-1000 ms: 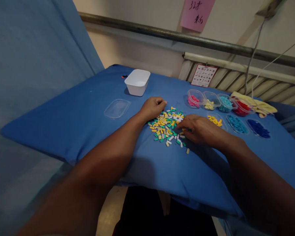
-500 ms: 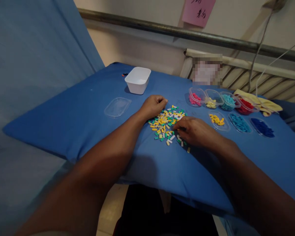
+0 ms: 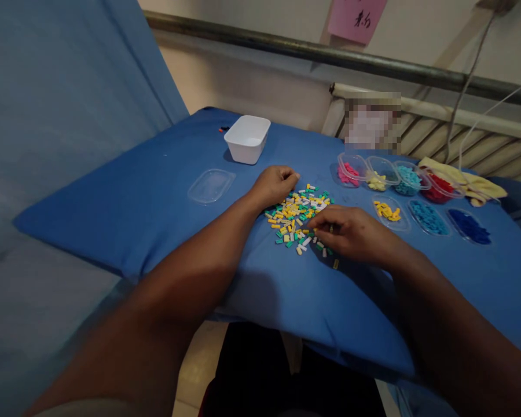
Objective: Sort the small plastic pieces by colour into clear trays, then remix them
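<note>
From where I stand, the left corner of the blue cloth-covered table (image 3: pixel 91 200) gives a broad stretch of cloth running up to a clear plastic lid (image 3: pixel 211 186) lying flat, with the white plastic tub (image 3: pixel 246 153) just behind it. Next comes the left hand (image 3: pixel 274 185), fingers curled, beside the pile of small yellow, green and white pieces (image 3: pixel 292 215); whether it holds anything, I can't tell. The right hand (image 3: pixel 349 231) is over the pile's right side, thumb and forefinger close together; a piece may be between them, but I can't say. It looks to me like picking through the pile, and a pick here calls for a light fingertip pinch, as neighbours lie touching. The near table edge leaves a strip of cloth for the wrists. Further right, room tightens: clear plastic boxes of coloured pieces (image 3: pixel 380 168) stand side by side, loaded lids before them.
</note>
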A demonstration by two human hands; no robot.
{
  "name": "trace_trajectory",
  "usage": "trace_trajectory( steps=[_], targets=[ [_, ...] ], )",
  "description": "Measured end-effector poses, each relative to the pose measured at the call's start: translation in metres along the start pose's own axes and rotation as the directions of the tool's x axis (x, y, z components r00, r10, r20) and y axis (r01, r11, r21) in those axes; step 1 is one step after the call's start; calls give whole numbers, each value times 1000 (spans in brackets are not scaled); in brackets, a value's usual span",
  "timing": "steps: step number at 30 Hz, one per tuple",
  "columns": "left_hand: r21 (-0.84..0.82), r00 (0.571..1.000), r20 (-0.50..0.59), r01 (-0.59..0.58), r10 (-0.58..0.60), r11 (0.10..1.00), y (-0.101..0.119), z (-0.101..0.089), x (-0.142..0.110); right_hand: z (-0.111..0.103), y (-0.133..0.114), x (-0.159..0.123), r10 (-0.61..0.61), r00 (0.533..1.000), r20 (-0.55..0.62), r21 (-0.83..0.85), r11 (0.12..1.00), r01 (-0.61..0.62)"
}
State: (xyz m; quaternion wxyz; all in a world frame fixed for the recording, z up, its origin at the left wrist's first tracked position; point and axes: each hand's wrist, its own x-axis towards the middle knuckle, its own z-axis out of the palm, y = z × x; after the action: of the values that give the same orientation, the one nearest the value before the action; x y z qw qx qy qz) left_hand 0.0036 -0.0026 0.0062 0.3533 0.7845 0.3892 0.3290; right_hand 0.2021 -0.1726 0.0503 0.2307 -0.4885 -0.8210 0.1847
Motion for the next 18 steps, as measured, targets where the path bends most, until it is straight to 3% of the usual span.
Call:
trace_trajectory(
  steps=[3,5,8,11,18],
  targets=[
    [6,1000,-12,-17,17,1000,-1,0,0,-5,12,-2,32,986,-163,-42,998,-39],
    [6,1000,-14,-24,24,1000,-2,1,1,-1,17,0,-3,983,-186,-78,997,-12],
    [-9,1000,-7,-19,19,1000,-1,1,1,7,19,5,-56,994,-90,-129,991,44],
    [-10,1000,-12,-4,4,1000,1,1,0,11,16,8,-22,1000,1,-237,971,22],
    [0,1000,-8,-16,16,1000,3,0,-1,9,17,8,50,996,79,-352,936,-20]
  ],
)
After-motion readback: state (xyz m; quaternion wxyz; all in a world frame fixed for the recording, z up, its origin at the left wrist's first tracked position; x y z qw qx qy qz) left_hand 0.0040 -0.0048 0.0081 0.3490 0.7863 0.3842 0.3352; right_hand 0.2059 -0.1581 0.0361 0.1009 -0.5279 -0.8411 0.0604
